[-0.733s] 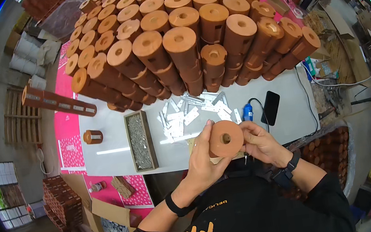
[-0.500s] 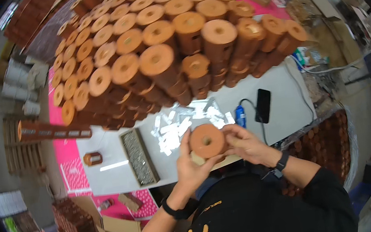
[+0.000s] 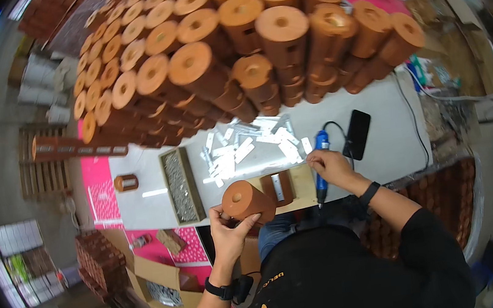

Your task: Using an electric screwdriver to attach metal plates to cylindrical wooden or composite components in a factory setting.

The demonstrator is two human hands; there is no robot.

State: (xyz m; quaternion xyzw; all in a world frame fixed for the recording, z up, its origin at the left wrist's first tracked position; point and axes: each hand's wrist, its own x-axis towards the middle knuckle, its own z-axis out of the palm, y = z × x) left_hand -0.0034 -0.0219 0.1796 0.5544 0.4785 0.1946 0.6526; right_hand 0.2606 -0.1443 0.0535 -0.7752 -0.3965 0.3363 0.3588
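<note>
My left hand (image 3: pixel 229 235) grips a reddish-brown cylinder (image 3: pixel 254 203) with a round hole in its end, tilted just off the bench edge. Beside it, a second brown cylinder (image 3: pixel 287 187) lies on a pale wooden board (image 3: pixel 304 185), a narrow metal plate (image 3: pixel 277 187) on its upper side. My right hand (image 3: pixel 333 167) lies across the blue electric screwdriver (image 3: pixel 322 183), fingers curled. Its fingertips come close to a loose metal plate (image 3: pixel 307 145); whether they hold it is hidden. Several similar plates (image 3: pixel 245 149) are scattered on the bench.
Stacked brown cylinders (image 3: pixel 241 13) fill the far side of the bench. A long tray of small metal parts (image 3: pixel 181 183) stands left, near a short brown piece (image 3: pixel 126 182). Right lies a black phone (image 3: pixel 360 134); below sits an open cardboard box (image 3: pixel 168 293).
My right hand has let go of the cylinder and moved right, over the screwdriver. My left hand has carried the cylinder left and tilted it, uncovering the wooden board and the second cylinder.
</note>
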